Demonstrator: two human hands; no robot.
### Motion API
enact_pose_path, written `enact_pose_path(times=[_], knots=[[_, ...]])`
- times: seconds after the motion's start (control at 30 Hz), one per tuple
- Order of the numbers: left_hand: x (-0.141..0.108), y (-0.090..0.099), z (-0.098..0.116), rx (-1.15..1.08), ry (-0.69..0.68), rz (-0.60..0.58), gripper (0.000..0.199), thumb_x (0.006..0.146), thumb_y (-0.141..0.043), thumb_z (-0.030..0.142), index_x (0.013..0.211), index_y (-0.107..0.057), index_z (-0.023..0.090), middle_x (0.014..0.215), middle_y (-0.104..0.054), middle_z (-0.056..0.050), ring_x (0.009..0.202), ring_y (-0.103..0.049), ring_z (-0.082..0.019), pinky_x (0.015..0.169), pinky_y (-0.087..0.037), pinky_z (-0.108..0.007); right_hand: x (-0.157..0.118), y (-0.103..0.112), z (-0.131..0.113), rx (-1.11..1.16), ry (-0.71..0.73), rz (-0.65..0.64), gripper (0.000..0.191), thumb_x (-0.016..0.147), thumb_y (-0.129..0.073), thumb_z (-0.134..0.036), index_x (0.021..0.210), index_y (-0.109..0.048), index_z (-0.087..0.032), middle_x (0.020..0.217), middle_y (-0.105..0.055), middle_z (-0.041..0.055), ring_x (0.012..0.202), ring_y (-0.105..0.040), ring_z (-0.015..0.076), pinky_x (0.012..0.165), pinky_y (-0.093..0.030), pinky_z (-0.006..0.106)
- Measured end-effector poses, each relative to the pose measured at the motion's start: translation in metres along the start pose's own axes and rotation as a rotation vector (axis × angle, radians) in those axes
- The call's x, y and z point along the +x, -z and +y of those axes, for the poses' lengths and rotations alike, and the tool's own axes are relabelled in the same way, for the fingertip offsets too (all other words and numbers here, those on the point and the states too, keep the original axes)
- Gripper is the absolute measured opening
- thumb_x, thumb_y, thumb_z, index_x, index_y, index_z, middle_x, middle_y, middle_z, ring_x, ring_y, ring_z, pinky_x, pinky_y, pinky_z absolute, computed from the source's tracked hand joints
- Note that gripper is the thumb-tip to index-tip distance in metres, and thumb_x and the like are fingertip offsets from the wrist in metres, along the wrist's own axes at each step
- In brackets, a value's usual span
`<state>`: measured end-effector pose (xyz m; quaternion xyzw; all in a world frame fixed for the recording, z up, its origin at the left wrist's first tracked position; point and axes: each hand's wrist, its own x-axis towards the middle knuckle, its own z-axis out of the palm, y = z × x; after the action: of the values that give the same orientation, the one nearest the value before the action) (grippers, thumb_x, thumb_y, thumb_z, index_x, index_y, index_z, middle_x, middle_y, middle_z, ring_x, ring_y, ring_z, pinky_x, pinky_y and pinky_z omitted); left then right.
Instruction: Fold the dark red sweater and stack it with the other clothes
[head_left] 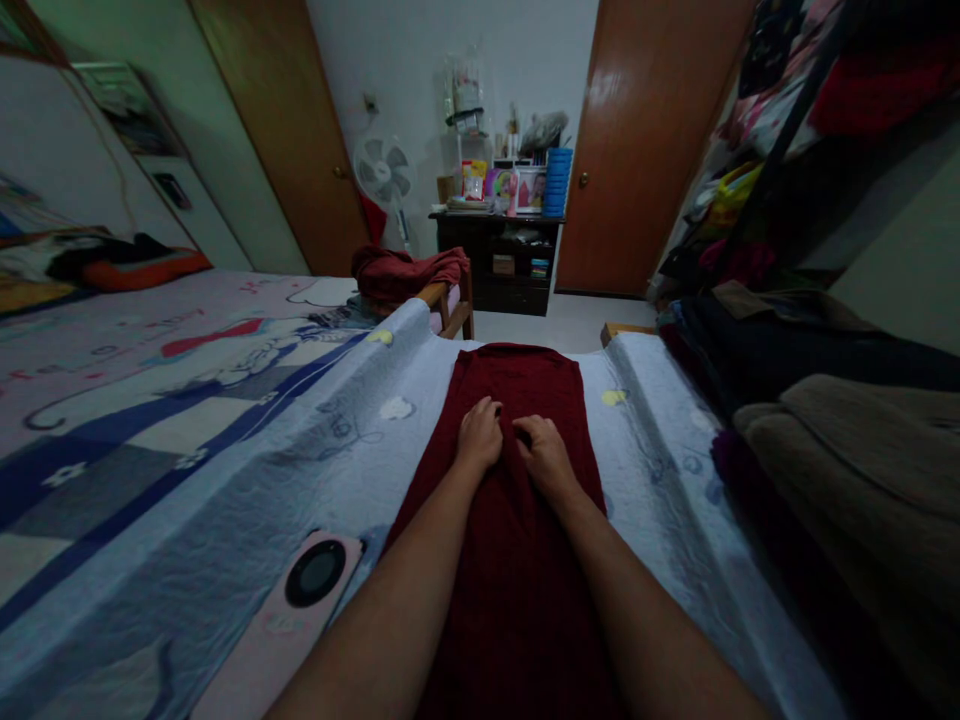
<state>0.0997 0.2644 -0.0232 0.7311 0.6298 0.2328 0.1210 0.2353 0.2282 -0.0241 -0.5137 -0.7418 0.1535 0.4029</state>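
A long dark red garment (525,600) lies lengthwise on the light blue patterned bedding (390,440), folded into a narrow strip whose far end is squared off. Both hands are at its upper middle, a small gap apart. My left hand (481,434) has its fingers curled inward on the cloth, closed on it. Opposite it, my right hand (544,455) is also closed, its bent fingertips at the fabric. Small creases run through the cloth between the two hands. My forearms cover parts of the garment's sides.
A pink phone (289,610) lies left of the garment. Piled dark clothes (817,340) and a brown-grey folded cloth (862,450) line the right side. A reddish cloth bundle (409,275) sits by the wooden bed post at far left. Beyond stand a fan (385,170) and a dark cabinet (480,265).
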Motion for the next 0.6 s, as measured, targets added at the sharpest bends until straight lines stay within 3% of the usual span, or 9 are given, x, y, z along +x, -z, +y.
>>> enact_pose_path(times=[0.17,0.4,0.6], knots=[[0.0035,-0.0006,-0.0066,-0.084,-0.036,-0.011,0.041,0.092,-0.034,0.011,0.126,-0.055,0.018,0.133,-0.057,-0.006,0.126,-0.048,-0.015,0.110,-0.034,-0.031,0.0005,-0.0009,0.0007,-0.076,0.033,-0.036,0.035,0.080,-0.060,-0.012,0.113,-0.066,-0.022,0.098,-0.062,0.0069,0.089,-0.051,0.0212,0.083,-0.043,0.034],[0.0001,-0.0010,-0.0016,-0.007,-0.047,-0.023,0.037,0.093,-0.036,0.015,0.124,-0.055,0.022,0.136,-0.055,-0.006,0.129,-0.044,-0.016,0.110,-0.032,-0.035,0.0034,-0.0006,-0.0008,-0.154,0.055,-0.047,0.017,0.081,-0.057,-0.009,0.085,-0.067,-0.021,0.087,-0.062,0.0047,0.081,-0.049,0.0196,0.078,-0.039,0.032],[0.0019,-0.0002,-0.0015,-0.018,-0.048,-0.017,0.033,0.094,-0.038,0.017,0.121,-0.056,0.023,0.133,-0.056,-0.005,0.128,-0.045,-0.016,0.109,-0.034,-0.034,0.0024,0.0021,-0.0036,-0.193,0.053,-0.002,0.016,0.081,-0.053,-0.009,0.078,-0.063,-0.021,0.081,-0.060,0.0038,0.077,-0.047,0.0195,0.074,-0.036,0.031]])
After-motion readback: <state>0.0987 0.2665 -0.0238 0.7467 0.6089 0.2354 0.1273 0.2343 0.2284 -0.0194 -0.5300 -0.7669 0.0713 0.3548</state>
